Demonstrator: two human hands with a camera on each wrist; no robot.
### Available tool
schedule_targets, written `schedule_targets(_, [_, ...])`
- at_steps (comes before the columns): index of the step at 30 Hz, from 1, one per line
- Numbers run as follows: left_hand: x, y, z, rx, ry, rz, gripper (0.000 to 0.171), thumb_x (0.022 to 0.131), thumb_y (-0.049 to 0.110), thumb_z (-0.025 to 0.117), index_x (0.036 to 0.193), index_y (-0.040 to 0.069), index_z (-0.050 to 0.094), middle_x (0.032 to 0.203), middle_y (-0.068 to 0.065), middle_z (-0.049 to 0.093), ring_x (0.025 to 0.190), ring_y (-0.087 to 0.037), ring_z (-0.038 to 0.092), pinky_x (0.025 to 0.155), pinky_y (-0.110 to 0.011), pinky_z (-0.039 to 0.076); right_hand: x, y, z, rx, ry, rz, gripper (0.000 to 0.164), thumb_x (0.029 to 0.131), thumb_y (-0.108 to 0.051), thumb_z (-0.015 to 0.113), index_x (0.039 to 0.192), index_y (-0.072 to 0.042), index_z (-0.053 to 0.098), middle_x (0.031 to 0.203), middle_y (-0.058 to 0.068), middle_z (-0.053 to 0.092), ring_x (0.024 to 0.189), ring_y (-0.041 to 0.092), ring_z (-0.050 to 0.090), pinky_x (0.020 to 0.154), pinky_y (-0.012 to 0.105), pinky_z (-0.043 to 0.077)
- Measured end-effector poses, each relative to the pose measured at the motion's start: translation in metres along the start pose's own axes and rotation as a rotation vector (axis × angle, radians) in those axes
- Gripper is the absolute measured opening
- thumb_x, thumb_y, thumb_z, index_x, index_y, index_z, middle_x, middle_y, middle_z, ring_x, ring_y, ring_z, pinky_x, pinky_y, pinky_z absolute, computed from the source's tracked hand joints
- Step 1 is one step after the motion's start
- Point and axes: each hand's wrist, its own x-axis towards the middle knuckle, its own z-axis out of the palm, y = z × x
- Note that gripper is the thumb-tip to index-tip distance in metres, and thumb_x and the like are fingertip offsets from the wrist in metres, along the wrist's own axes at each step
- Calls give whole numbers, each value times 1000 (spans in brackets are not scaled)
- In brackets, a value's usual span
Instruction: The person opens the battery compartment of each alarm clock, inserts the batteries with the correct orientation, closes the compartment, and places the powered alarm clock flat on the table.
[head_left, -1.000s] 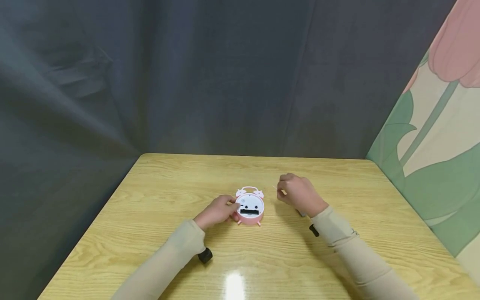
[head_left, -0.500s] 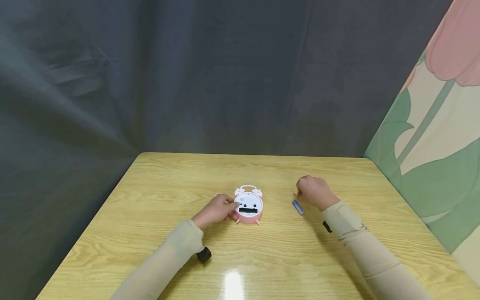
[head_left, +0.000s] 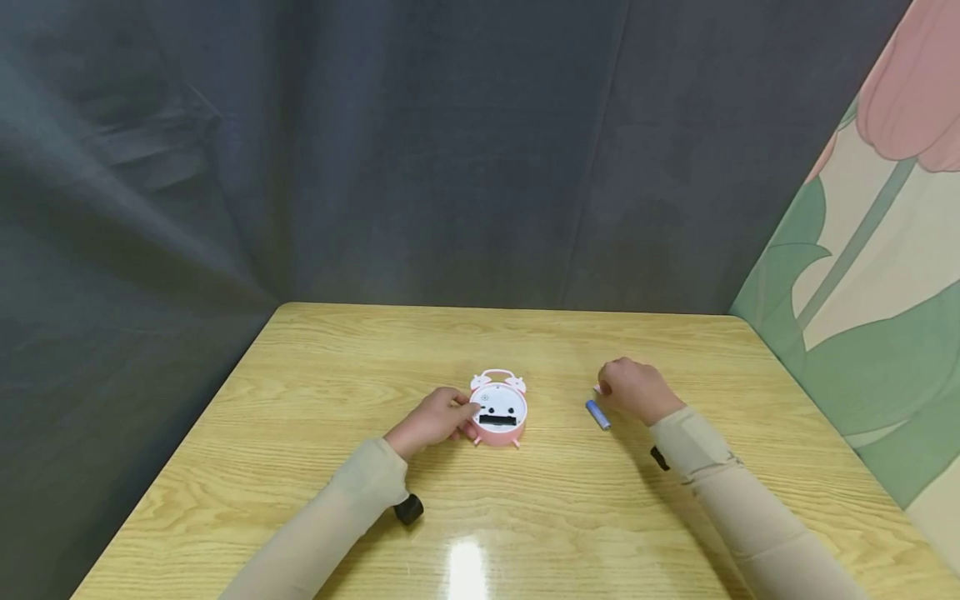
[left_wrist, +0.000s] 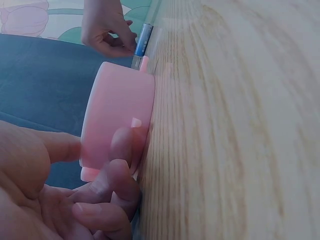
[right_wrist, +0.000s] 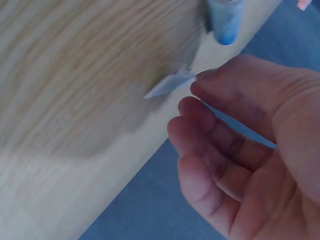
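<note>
A pink and white alarm clock (head_left: 498,408) lies on the table with its back up, its black battery slot exposed. My left hand (head_left: 433,421) grips the clock's left side, thumb on the rim and fingers curled by the pink body (left_wrist: 120,100). To the right, my right hand (head_left: 636,390) is low over the table, pinching a small thin white plastic piece (right_wrist: 170,84) by its edge; it looks like a battery cover. Just beside that hand a blue battery (head_left: 597,414) lies on the wood, apart from the fingers.
The wooden table (head_left: 360,350) extends around both hands. A dark curtain (head_left: 450,167) hangs behind its far edge and along the left. At the right stands a panel with a tulip pattern (head_left: 885,333).
My right hand has moved right, away from the clock, carrying the white piece, then slightly down. The blue battery, mostly hidden before, has come into view. My left hand stays on the clock.
</note>
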Motion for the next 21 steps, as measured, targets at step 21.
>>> schedule_targets(21, [-4,3,0,5,4,-12,26,102,17,58,111,-7,61,78,-13,73,70,-16,67,62,-28,52,-27,-23,-3,78,-7,-178,29,78,10,78,76,-17,68,82,-2,58,73,9,54,61,25,50])
